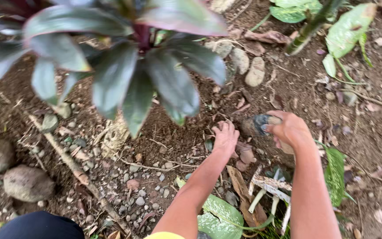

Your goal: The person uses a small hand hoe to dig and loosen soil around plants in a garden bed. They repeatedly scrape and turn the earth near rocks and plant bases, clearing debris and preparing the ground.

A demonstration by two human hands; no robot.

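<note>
My left hand (224, 138) rests palm down on the brown soil, fingers spread, just below the big plant's leaves. To its right, my right hand (289, 129) is closed around a small dark, soil-caked tool or stone (258, 124), whose end points left toward the ground; I cannot tell exactly what it is. A plant with broad dark green and purple leaves (124, 66) fills the upper left, its stem base (114, 135) standing in the soil left of my left hand.
Grey stones (27, 182) lie at the lower left and more stones (249, 66) behind the plant. Speckled green leaves (221, 213) and dry leaves lie under my arms. A green stalk (308, 27) rises at the top right. Small pebbles dot the soil.
</note>
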